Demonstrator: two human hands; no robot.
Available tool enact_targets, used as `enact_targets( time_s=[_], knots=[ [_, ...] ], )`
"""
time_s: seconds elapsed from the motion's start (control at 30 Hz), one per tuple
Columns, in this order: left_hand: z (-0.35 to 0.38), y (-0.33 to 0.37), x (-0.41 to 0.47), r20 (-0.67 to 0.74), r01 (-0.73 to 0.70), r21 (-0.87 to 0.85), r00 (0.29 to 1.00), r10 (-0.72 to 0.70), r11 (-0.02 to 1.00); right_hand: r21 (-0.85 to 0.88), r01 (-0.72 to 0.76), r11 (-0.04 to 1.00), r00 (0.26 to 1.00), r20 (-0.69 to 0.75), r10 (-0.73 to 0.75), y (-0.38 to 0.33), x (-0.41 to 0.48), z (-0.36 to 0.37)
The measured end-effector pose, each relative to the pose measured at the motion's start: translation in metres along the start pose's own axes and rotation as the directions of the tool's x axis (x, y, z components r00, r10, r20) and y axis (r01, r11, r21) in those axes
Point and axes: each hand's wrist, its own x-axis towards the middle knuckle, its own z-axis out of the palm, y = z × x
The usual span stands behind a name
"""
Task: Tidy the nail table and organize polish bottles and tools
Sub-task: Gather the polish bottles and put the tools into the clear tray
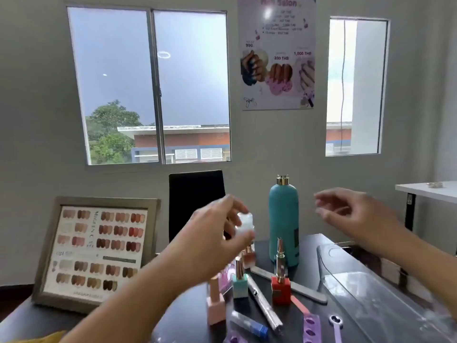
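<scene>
- L hand (217,233): pinched a small pale bottle (244,226), held in the air above the polish cluster. Blurred, so cap and label not readable.
- R hand (353,214): raised to the right of the tall teal bottle (284,219), fingers loosely bent. Nothing seen in it; tips blurred.
- Step, est.: sorting polish. One item picked, destination not evident.
- Unsorted on dark table (308,258): pink bottle (216,303), mint bottle (239,283) and red bottle (280,287), all upright and close together.
- Also lying flat: nail file (296,284) running behind the red bottle, silver pen tool (264,305) betw. mint and red, blue-capped tube (249,326) and purple toe separators (311,328) near the front edge.
- Next move, est.: needs a set-down spot for the small pale bottle, prob. beside the upright ones. Approach should be slow, since the narrow bottles look easy to topple.
- Edges: clear plastic tray (371,293) took the right side, its rim just beside the file's end. Colour chart frame (96,251) leaned at the left.
- Open room: the strip betw. frame and cluster showed bare in part, w/ the L forearm across it. The teal bottle stood near the far edge, w/ little margin behind.
</scene>
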Motion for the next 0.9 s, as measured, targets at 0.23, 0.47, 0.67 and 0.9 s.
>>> enact_targets(
  time_s=[0.23, 0.47, 0.67, 0.9],
  knots=[
    [0.075, -0.088, 0.142, 0.171, 0.162, 0.333, 0.958, -0.228, 0.929, 0.116, -0.302, 0.946, 0.947, 0.153, 0.283, 0.057, 0.098, 0.062],
    [0.111, -0.13, 0.19, 0.392, 0.068, 0.406, 0.888, -0.241, 0.911, 0.305, -0.3, 0.904, 0.952, 0.156, 0.263, 0.082, 0.117, 0.108],
    [0.122, -0.129, 0.211, 0.365, 0.036, 0.34, 0.916, -0.167, 0.94, 0.249, -0.254, 0.935, 0.966, 0.027, 0.255, 0.091, 0.124, 0.11],
    [0.158, -0.094, 0.243, 0.319, -0.036, 0.251, 0.946, -0.048, 0.967, 0.159, -0.363, 0.918, 0.913, -0.137, 0.384, 0.124, 0.134, 0.069]
  ],
)
